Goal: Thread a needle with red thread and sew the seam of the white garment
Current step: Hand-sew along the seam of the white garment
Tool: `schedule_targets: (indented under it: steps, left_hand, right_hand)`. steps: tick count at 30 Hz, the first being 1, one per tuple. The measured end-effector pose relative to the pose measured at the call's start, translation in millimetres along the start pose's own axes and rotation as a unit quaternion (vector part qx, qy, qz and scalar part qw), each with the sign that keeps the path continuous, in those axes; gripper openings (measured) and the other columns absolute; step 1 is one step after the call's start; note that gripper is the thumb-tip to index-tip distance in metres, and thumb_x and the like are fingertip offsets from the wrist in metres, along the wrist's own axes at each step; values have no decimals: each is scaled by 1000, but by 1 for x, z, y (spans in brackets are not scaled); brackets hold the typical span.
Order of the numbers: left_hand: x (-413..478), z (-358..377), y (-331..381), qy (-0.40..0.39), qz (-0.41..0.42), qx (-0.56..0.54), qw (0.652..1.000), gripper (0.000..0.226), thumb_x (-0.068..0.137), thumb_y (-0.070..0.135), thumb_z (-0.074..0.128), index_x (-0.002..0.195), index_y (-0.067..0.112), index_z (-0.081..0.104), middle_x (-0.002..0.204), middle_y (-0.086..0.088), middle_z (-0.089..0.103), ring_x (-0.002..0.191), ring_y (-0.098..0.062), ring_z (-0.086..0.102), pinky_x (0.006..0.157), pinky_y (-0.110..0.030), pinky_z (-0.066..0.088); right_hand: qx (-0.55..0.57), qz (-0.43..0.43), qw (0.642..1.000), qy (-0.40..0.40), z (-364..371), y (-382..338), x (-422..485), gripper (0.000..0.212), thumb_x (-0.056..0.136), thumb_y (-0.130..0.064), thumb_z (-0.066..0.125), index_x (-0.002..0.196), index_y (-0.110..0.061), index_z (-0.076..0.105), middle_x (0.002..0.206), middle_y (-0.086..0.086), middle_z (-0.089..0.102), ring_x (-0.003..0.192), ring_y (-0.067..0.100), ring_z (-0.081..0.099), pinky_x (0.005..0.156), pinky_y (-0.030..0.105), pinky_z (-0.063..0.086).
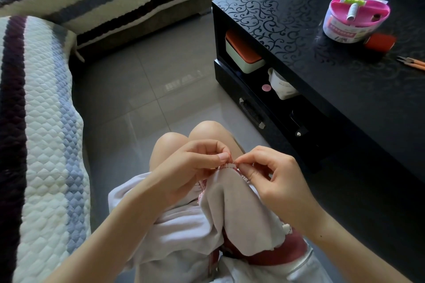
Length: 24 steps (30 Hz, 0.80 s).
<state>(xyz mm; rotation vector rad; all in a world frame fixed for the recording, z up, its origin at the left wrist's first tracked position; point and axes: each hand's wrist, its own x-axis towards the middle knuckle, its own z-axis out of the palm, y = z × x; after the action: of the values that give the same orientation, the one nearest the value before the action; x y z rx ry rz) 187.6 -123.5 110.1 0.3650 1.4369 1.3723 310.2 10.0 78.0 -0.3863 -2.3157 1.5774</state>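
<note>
The needle could not be made out: whatever lay between the tips of the right hand (278, 177) was too small to tell, thread or steel. That hand's thumb and forefinger were pressed together on the seam (226, 164), the other fingers curled loosely behind them. The left hand (195, 167) pinched the same edge from the other side, thumb flat on top, the forefinger bent under it and mostly hidden, the remaining fingers folded into the palm. A short strand of red thread (230, 156) showed beside the left thumbnail, and its far end was lost against the fingers.

The seam ran crosswise from the left thumb to the right fingertips, a short puckered ridge of red stitches. Past each pinch it turned down and vanished under the hands. The white garment (184, 232) hung from the fingers back toward the wrists and lap, its long axis running from the fingertips toward the body. Its lower end was cut off at the frame's bottom edge, and part of it was covered by the left forearm.

Well beyond the right knuckles, on a black table (345, 103), stood a pink sewing kit (356, 18) with a red spool (380, 42) just beside it. Orange-handled snips (411, 62) were cut off by the frame's edge. Beyond the left hand lay a quilted striped cover (46, 122).
</note>
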Motion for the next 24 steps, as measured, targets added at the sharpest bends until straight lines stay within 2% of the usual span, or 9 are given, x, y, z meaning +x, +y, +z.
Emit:
schedule_targets:
  steps: [3, 8, 12, 14, 18, 21, 24]
  left_hand:
    - [0, 2, 0, 0, -5, 6, 1000, 6, 76, 17, 60, 72, 12, 61, 67, 2, 60, 62, -9, 52, 56, -23, 34]
    - [-1, 8, -1, -1, -2, 51, 999, 9, 79, 21, 62, 75, 13, 60, 63, 7, 58, 55, -5, 46, 48, -17, 30]
    - [-1, 13, -4, 25, 19, 66, 997, 11, 84, 18, 63, 78, 9, 63, 68, 5, 66, 61, -3, 57, 54, -10, 40]
    - [-2, 15, -7, 41, 33, 65, 996, 12, 81, 24, 60, 74, 16, 67, 74, 1, 66, 68, -6, 57, 59, -12, 42]
    - [-5, 14, -12, 64, 54, 67, 994, 14, 76, 35, 64, 67, 26, 68, 76, 0, 65, 80, -18, 54, 74, -32, 38]
    - [-7, 13, -14, 67, 67, 59, 994, 13, 81, 28, 61, 71, 21, 66, 75, 3, 66, 79, -12, 57, 72, -22, 42]
    - [-10, 13, -13, 55, 81, 43, 994, 11, 82, 23, 60, 74, 17, 64, 74, 4, 66, 76, -7, 60, 67, -14, 45]
  right_hand:
    - [19, 2, 1000, -3, -1, -4, -1, 9, 84, -27, 63, 89, -24, 70, 78, -12, 67, 70, 17, 64, 64, 38, 53]
    - [123, 20, 992, -29, -1, -12, -1, 21, 86, -16, 60, 103, -27, 65, 72, -5, 64, 69, 13, 64, 67, 31, 54]
    - [218, 46, 974, -32, -4, -17, 1, 7, 86, -13, 63, 88, -8, 67, 70, 8, 65, 65, 14, 62, 64, 25, 52]
    - [224, 51, 973, -1, -5, -19, 3, 13, 86, -17, 65, 83, -4, 67, 69, 10, 66, 62, 18, 62, 61, 29, 54]
    - [206, 50, 975, 66, -16, -24, 10, 21, 80, -30, 64, 81, -9, 69, 77, 8, 70, 75, 23, 68, 73, 32, 57]
    - [308, 66, 947, 61, -24, -32, 18, 28, 78, -29, 61, 86, -2, 63, 74, 11, 70, 74, 26, 70, 72, 29, 57]
    - [375, 80, 923, 40, -30, -40, 27, 20, 75, -32, 61, 80, -13, 66, 71, 12, 70, 72, 30, 71, 69, 32, 58]
